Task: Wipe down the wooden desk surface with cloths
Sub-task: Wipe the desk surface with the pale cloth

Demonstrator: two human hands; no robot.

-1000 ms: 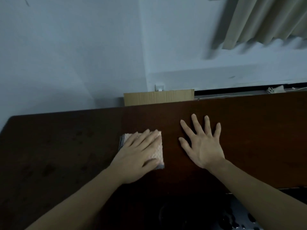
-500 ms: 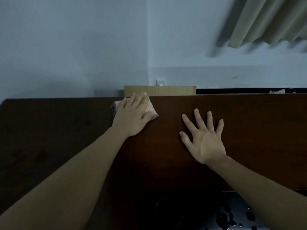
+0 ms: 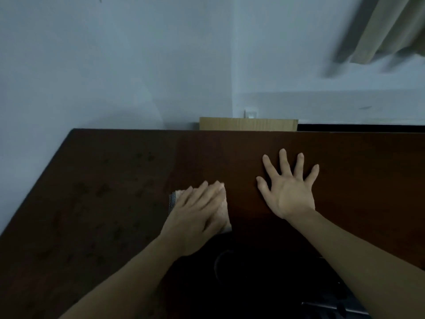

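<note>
On the dark wooden desk, near its near edge and slightly left of centre, the left hand is lying flat on a folded pale cloth, fingers straight and close together, pointing toward the far right — pressing down rather than gripping. Most of the cloth is lying hidden under the palm; a pale textured strip is showing along its right side and a greyer edge is peeking out at its left, and its near corner is sitting right at the desk's near edge. The hand is looking slightly blurred, so finer detail of the cloth is not readable. Just to the right of the cloth, apart from it, the right hand is resting palm down on bare wood, fingers spread wide and straight, holding nothing. Both forearms are coming in from the near side, bare. Faint darker blotches are showing on the left part of the desk top. Beyond the far edge, a light wooden panel is standing against the wall, with a small white wall fitting just above it — too small to identify. At the far right, a beige curtain is hanging, blurred. Below the near edge everything is lying in dark shadow.
</note>
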